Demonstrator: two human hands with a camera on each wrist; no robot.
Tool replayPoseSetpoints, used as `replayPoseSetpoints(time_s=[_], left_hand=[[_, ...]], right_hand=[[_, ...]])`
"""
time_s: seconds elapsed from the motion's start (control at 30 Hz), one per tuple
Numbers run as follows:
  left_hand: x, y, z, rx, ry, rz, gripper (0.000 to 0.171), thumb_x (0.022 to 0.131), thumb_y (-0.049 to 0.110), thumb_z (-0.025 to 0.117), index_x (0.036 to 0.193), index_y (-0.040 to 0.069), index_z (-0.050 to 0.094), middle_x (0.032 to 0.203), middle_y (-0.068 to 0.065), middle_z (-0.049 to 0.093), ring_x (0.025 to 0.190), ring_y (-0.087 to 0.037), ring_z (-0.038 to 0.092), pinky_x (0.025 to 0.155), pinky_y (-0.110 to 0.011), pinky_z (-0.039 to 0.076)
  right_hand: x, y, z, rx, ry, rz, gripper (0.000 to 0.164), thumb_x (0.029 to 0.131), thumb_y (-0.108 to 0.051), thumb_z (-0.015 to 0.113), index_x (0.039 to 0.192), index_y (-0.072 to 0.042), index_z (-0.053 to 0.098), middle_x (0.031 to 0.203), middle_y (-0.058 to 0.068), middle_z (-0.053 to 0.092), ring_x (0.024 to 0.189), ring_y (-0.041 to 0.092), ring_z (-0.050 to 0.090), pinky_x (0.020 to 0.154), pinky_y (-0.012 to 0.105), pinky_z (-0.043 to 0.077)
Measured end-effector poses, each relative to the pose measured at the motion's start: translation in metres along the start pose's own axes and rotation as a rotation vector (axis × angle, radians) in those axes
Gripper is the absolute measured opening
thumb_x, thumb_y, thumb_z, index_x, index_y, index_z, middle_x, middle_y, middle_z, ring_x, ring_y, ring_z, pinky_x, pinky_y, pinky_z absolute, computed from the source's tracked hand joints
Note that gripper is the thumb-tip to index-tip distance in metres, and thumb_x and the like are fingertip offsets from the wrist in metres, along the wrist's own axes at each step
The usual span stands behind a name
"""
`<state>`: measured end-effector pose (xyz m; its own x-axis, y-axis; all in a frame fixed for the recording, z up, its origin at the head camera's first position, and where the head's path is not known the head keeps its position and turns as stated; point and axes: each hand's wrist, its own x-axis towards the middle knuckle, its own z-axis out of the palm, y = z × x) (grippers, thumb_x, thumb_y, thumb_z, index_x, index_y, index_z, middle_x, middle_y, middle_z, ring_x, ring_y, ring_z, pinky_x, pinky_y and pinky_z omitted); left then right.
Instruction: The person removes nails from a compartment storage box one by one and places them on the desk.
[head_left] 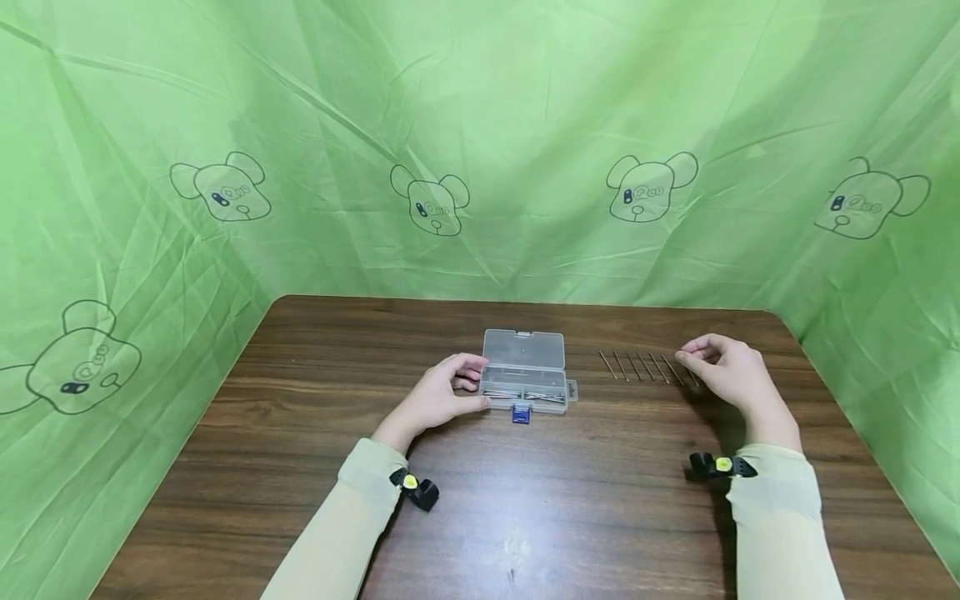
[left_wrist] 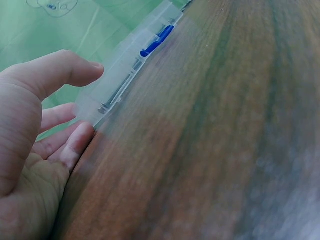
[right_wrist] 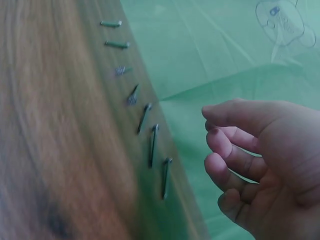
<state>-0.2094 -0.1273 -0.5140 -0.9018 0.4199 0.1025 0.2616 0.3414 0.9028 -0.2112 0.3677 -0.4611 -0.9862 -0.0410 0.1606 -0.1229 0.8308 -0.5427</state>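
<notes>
A clear plastic box (head_left: 522,371) lies on the table with its lid (head_left: 523,348) raised back. Thin metal nails (head_left: 543,397) lie in its front compartments. My left hand (head_left: 438,393) holds the box by its left end, thumb at the front corner and fingers toward the rear. In the left wrist view, the fingers touch the end wall. To the right of the box, several nails (right_wrist: 154,145) stand out as a spaced row on the table. Beside the row's right end is my right hand (head_left: 723,367), fingers loosely bent, with nothing visible between them.
A blue latch (head_left: 521,414) juts from the box's front, and a clear hanging tab (head_left: 572,390) from its right side. The brown wooden table (head_left: 562,517) ends at a green cloth (head_left: 525,267) behind and on both sides.
</notes>
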Motion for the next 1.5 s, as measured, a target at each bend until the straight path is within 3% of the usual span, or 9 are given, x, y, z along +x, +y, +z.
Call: replayPoseSetpoints(time_s=[0.6, 0.87, 1.23, 1.5], left_hand=[[0.000, 0.003, 0.000, -0.027, -0.013, -0.006, 0.064, 0.087, 0.010, 0.094, 0.144, 0.003, 0.065, 0.130, -0.013, 0.069, 0.116, -0.025, 0.067, 0.101, -0.032, 0.061], [0.001, 0.005, 0.001, -0.047, -0.017, 0.006, 0.064, 0.087, 0.009, 0.093, 0.143, 0.001, 0.064, 0.131, -0.015, 0.069, 0.117, -0.028, 0.067, 0.102, -0.035, 0.061], [-0.001, 0.003, -0.001, -0.061, -0.017, 0.006, 0.065, 0.085, 0.006, 0.094, 0.143, 0.001, 0.065, 0.131, -0.016, 0.069, 0.117, -0.028, 0.067, 0.103, -0.033, 0.061], [0.001, 0.002, -0.004, -0.073, -0.059, 0.015, 0.068, 0.085, 0.002, 0.090, 0.146, -0.002, 0.061, 0.136, -0.019, 0.066, 0.121, -0.032, 0.066, 0.107, -0.036, 0.060]], right_hand=[[0.006, -0.068, 0.018, 0.114, -0.077, -0.080, 0.022, 0.105, -0.035, 0.076, 0.111, -0.014, 0.077, 0.096, 0.001, 0.075, 0.088, 0.016, 0.067, 0.076, 0.025, 0.051], [0.007, -0.113, 0.034, 0.175, -0.122, -0.216, 0.012, 0.103, -0.023, 0.079, 0.108, -0.013, 0.076, 0.093, -0.001, 0.073, 0.083, 0.016, 0.067, 0.074, 0.026, 0.054], [0.013, -0.183, 0.076, 0.247, -0.295, -0.415, 0.019, 0.100, -0.023, 0.083, 0.112, -0.010, 0.076, 0.097, -0.005, 0.073, 0.087, 0.012, 0.067, 0.077, 0.032, 0.061], [0.010, -0.195, 0.117, 0.199, -0.370, -0.508, 0.018, 0.100, -0.021, 0.083, 0.112, -0.010, 0.076, 0.098, -0.005, 0.071, 0.094, 0.017, 0.069, 0.086, 0.041, 0.062]])
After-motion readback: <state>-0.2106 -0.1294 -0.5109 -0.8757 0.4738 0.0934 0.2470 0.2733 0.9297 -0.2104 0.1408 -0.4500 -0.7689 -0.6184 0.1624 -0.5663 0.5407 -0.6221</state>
